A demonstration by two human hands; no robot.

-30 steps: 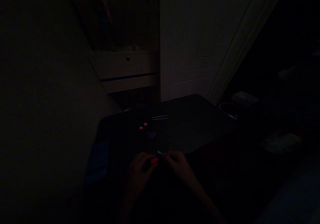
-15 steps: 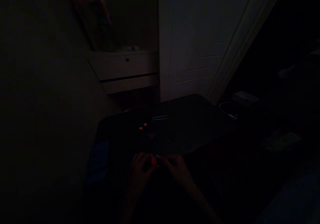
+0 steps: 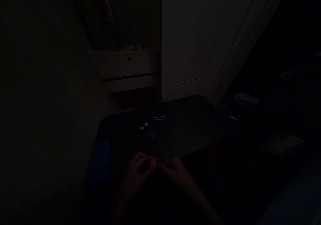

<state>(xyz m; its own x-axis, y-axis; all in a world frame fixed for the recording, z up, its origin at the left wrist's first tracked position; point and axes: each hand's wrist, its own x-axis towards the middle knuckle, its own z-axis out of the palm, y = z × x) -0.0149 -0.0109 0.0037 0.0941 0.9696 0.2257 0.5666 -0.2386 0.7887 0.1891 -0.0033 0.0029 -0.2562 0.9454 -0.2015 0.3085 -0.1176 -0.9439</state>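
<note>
In very dim light, my left hand (image 3: 136, 169) pinches a small red-orange block (image 3: 152, 161) between thumb and fingers, low in the middle of the view. My right hand (image 3: 175, 168) is closed just to its right, its fingertips pressed together on a slim thing with a pale blue end (image 3: 154, 164). That end overlaps the block's face. Whether it is pushed in or only touching, I cannot tell. Both hands are above the near part of a dark table (image 3: 190, 118).
On the table lie two small orange pieces (image 3: 141, 128), a dim purple cluster (image 3: 152, 136), two thin pale rods (image 3: 162, 119) and a tiny red dot (image 3: 170, 141). A bluish flat object (image 3: 99, 159) is at the left edge. Behind stand a drawer (image 3: 117, 66) and a pale door panel (image 3: 195, 51).
The pale blue end has moved left and down from the right fingertips onto the block's face. My left hand has turned the block slightly. The picture is darker.
</note>
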